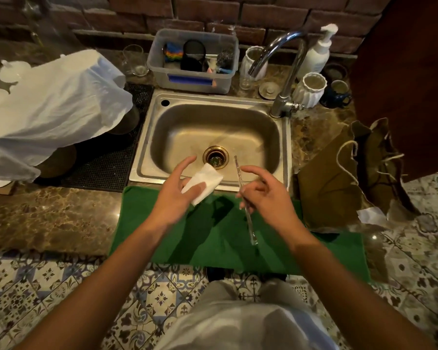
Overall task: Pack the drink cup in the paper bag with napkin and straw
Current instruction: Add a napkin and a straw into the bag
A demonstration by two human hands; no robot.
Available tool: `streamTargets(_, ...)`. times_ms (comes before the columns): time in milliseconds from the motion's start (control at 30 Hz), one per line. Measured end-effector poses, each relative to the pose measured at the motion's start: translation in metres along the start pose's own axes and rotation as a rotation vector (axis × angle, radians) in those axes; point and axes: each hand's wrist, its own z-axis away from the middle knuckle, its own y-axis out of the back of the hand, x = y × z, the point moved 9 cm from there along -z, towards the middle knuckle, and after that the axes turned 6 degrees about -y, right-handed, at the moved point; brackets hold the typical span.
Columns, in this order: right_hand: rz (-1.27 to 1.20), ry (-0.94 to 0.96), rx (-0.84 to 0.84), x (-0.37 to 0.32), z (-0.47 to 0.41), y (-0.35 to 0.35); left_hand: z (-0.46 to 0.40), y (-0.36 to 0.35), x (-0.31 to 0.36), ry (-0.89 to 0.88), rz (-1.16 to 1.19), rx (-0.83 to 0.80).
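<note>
— Cup first: where is it?

— No cup shows in this view, so its packing cannot be judged. The bag point(339, 178) lies crumpled on its side on the table point(48, 218), right of the sink point(213, 137), its string handles loose. Nothing visible is in it, though its inside cannot be seen.

— And the hands?

— Both are raised over the front edge of the sink, above a green towel point(213, 238). The left hand point(172, 195) holds a folded white napkin point(202, 183), fingers half spread around it. The right hand point(266, 195) pinches a clear straw point(247, 210) near its middle; the straw runs from near the drain down over the towel.

— So how far along is the person?

— Early, by the look of it. Napkin and straw are gathered, one in each hand, well apart from the bag. Left to do, as far as can be judged: open the bag and stand it up, find and seat the cup, then drop in napkin and straw.
</note>
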Motion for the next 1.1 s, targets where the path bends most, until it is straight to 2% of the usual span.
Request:
streamTargets(133,0.059,0.183,0.042,-0.059,0.049,0.047,0.009,-0.042,0.069,-0.219,-0.093,-0.054)
streamTargets(367,0.007,0.274,0.123,-0.104,0.113,0.158,0.029,-0.143,0.141,-0.36,-0.086,-0.167)
streamTargets(500,-0.134,0.235,0.067,-0.099,0.116,0.215,0.027,-0.19,0.152,-0.364,-0.077,-0.183)
streamTargets(633,-0.13,0.329,-0.038,-0.103,0.113,0.255,0.024,-0.23,0.155,-0.332,-0.129,-0.182)
streamTargets(733,-0.041,0.324,0.017,-0.098,0.113,0.285,0.026,-0.251,0.15,-0.314,-0.186,-0.127)
streamTargets(867,0.149,0.433,0.068,-0.096,0.112,0.304,0.028,-0.267,0.143,-0.286,-0.215,-0.051)
streamTargets(1100,0.365,0.523,0.227,-0.079,0.09,0.321,0.031,-0.285,0.149,-0.286,-0.35,-0.073)
